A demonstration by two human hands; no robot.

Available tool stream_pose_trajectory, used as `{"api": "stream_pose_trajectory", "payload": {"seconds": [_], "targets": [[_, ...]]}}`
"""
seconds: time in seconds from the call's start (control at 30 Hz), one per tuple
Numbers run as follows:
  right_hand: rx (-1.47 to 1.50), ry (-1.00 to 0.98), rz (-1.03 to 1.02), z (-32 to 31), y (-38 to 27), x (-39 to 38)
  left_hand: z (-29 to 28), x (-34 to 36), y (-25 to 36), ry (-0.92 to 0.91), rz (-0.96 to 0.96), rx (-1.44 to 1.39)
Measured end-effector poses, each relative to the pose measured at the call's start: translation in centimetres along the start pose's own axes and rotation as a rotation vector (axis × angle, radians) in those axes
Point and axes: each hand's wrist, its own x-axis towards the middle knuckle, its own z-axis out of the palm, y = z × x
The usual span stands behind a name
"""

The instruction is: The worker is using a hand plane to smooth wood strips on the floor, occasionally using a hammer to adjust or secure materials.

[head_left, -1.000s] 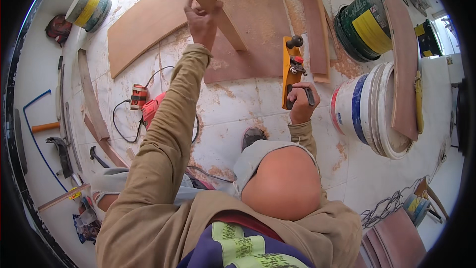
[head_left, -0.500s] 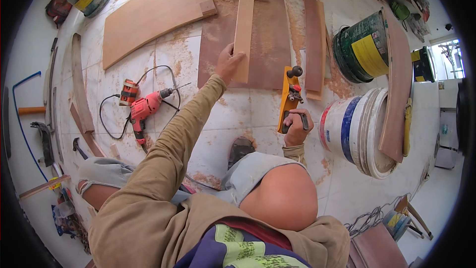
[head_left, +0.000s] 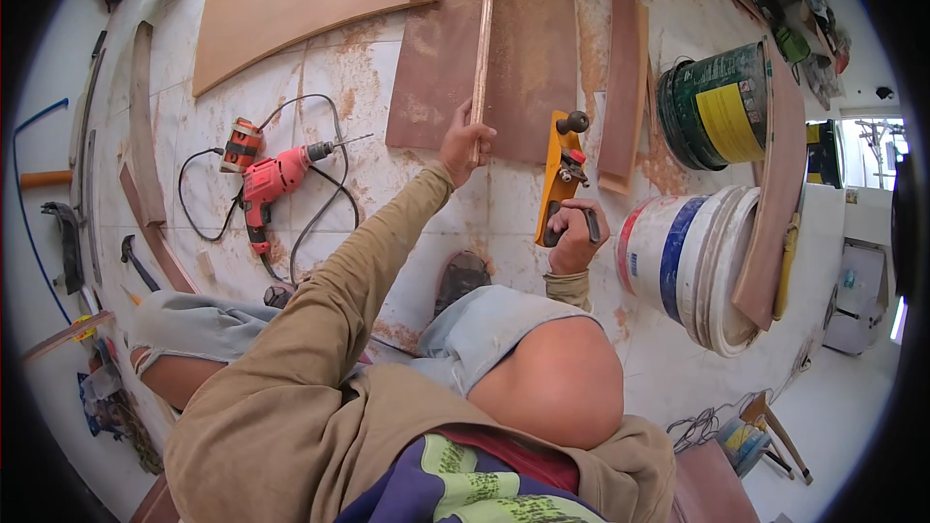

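Observation:
My left hand grips the near end of a long, narrow wooden strip, which is turned edge up over a dusty reddish-brown board. To its right, my right hand has its fingers wrapped round the dark rear handle of a yellow hand plane, which has a black front knob. A red power drill with a bit fitted lies left of my hands beside an orange-and-black corded block.
A curved light board lies at upper left. On the right are a dark green bucket and a tipped white bucket, with a long plank against them. Narrow boards, offcuts and a hammer lie around me.
My left hand has lowered the strip from a raised slant to straight ahead and turned it from wide face up to edge up. My right hand still holds the plane, now slightly further left.

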Motion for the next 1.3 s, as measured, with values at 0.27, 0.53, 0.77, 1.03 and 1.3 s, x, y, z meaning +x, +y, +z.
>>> {"api": "stream_pose_trajectory", "payload": {"seconds": [0.27,0.53,0.77,1.03,1.3], "targets": [[-0.072,-0.059,-0.028,0.9,-0.8,-0.3,0.0,-3.1,-3.4,0.501,0.512,1.314],[-0.05,-0.213,-0.001,3.6,0.4,-0.8,-4.9,-0.1,-5.8,0.286,0.785,1.55],[-0.102,-0.279,-0.041,6.6,3.0,0.2,-4.7,3.9,-4.3,0.437,0.816,1.504],[-0.186,-0.297,-0.037,7.5,4.6,-0.3,-5.0,3.5,-5.3,0.464,0.845,1.477],[-0.266,-0.3,0.004,5.5,5.6,-2.7,-4.1,2.4,-6.0,0.496,0.842,1.41]]}}
